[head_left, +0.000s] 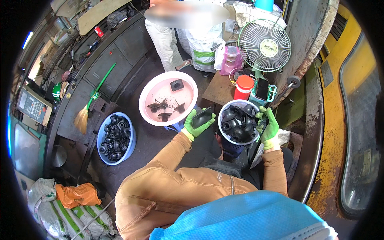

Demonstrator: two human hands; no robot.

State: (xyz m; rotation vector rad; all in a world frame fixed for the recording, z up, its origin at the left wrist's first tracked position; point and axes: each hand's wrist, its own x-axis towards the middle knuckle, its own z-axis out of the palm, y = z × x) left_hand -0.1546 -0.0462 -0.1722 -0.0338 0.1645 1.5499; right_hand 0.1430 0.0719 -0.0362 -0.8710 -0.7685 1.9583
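Note:
My left hand (192, 127), in a yellow-green glove, is closed on a black rubber part (203, 117) with a flat, squarish face. My right hand (271, 127), gloved the same way, is closed at the right rim of a white tub (221, 127); a small dark thing at its fingers is too unclear to name. Black moulded rubber parts (239, 125) fill that tub, which stands between my hands. Ahead of my left hand, a pink-white basin (149, 114) holds several black parts with square bases (176, 84).
A blue tub (132, 146) heaped with small black parts stands left. Beyond the right-hand tub are a low wooden table (216, 89), a red jug (243, 87) and a green fan (265, 46). A person (162, 44) stands beside a white sack (206, 50). A broom (82, 120) leans left.

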